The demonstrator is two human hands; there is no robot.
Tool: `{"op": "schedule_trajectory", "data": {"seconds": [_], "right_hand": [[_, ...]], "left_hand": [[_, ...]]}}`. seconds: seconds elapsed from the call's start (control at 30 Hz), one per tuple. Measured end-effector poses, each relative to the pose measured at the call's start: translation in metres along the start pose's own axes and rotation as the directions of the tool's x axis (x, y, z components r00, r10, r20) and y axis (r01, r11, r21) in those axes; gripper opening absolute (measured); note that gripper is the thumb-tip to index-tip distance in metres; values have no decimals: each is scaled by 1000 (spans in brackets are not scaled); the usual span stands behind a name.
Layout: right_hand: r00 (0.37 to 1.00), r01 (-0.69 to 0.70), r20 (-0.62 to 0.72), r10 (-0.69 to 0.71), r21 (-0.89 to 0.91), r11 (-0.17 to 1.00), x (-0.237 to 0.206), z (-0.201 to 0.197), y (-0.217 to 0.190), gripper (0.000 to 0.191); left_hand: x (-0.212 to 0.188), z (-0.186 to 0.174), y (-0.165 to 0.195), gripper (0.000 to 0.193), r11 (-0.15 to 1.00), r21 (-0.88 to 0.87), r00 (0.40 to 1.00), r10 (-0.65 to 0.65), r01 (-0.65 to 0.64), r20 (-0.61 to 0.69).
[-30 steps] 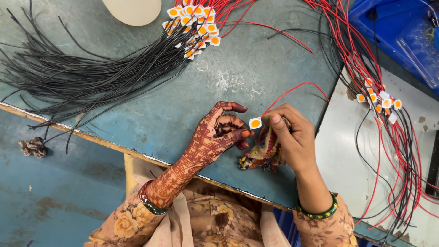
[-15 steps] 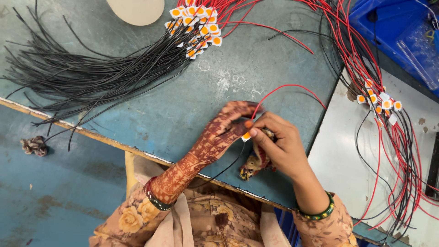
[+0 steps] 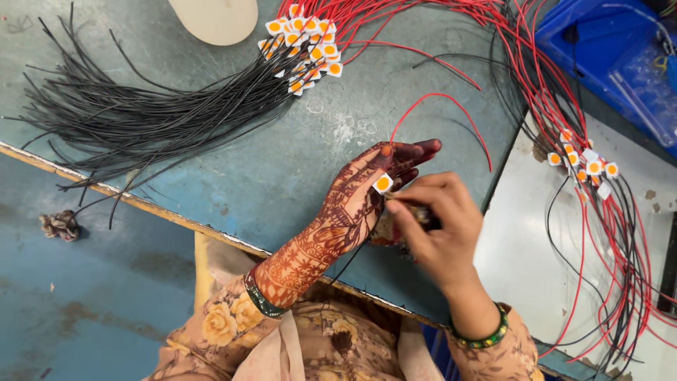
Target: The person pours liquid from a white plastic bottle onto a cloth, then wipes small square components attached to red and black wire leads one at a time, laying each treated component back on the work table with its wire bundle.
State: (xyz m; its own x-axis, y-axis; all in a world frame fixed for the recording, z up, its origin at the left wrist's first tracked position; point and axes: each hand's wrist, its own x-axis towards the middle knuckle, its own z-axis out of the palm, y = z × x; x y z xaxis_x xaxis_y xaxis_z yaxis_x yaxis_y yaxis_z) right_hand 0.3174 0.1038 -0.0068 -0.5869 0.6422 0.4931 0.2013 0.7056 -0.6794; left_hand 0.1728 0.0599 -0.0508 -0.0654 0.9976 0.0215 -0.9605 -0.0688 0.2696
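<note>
A teal table (image 3: 211, 176) carries a fan of black wires (image 3: 141, 116) and red wires (image 3: 550, 85). Over its near edge, the left hand (image 3: 367, 190) pinches a small white chip (image 3: 382, 183) with an orange centre; the right hand (image 3: 437, 226) is curled shut beside it, its contents unclear.

We see dark red-brown henna patterns on our left hand (image 3: 360, 194), a white square chip (image 3: 382, 183) with an orange centre, red wires (image 3: 543, 85), black wires (image 3: 141, 120), a worn teal table (image 3: 233, 176), and green bangles (image 3: 486, 337).
</note>
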Motion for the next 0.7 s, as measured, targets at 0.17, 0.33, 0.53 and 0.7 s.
{"op": "schedule_trajectory", "data": {"seconds": [0.17,0.33,0.53,0.7], "right_hand": [[996,93,20,-92,-87,992,-2,13,-7,20],[936,351,100,-337,-217,911,4,5,-10,19],[885,445,189,-424,-82,892,6,-6,2,21],[994,86,52,-95,164,983,-4,-16,10,11]], "left_hand": [[-13,2,-2,34,996,-93,996,2,7,90],[-24,6,2,28,994,107,1000,-25,25,0],[-25,5,1,34,998,4,997,-60,60,45],[-32,7,6,34,990,-88,988,-104,114,111]]}}
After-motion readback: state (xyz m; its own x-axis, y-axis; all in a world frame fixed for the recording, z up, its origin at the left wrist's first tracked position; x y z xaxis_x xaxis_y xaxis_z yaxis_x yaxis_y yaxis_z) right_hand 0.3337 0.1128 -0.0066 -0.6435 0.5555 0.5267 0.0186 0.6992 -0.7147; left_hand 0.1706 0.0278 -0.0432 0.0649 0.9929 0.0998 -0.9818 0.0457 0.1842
